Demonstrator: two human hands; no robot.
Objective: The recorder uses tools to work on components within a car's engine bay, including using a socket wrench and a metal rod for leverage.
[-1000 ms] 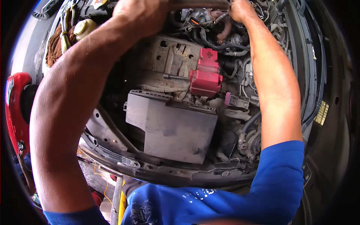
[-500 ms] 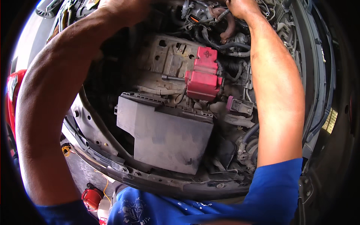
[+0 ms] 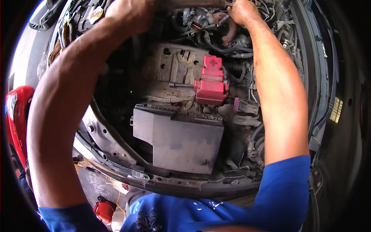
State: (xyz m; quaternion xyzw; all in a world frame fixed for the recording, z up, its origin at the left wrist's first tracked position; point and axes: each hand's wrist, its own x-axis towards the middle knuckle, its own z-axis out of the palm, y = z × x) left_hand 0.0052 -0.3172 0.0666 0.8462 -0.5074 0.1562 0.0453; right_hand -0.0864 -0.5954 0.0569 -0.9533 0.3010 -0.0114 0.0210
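Both of my arms reach over an open engine bay to its far side. A long brownish bar (image 3: 189,4) runs sideways between my hands along the top edge of the view. My left hand (image 3: 133,15) is closed around its left end, a little blurred. My right hand (image 3: 243,12) is closed at its other end, where a dark tip shows by the fingers. Below the bar lie a rusty curved pipe (image 3: 230,33) and a metal engine part with an orange oblong piece (image 3: 196,25). What the bar's right end joins is hidden.
Nearer me are a dusty metal tray (image 3: 177,58), a red cover (image 3: 211,92) with a plus mark and a large dark box lid (image 3: 181,139). The car's front rail (image 3: 170,181) crosses before my body. A red round object (image 3: 104,210) stands on the floor.
The view has shifted, so more of both hands and the bar shows at the top. Both hands keep their grip. My left hand looks smeared by motion.
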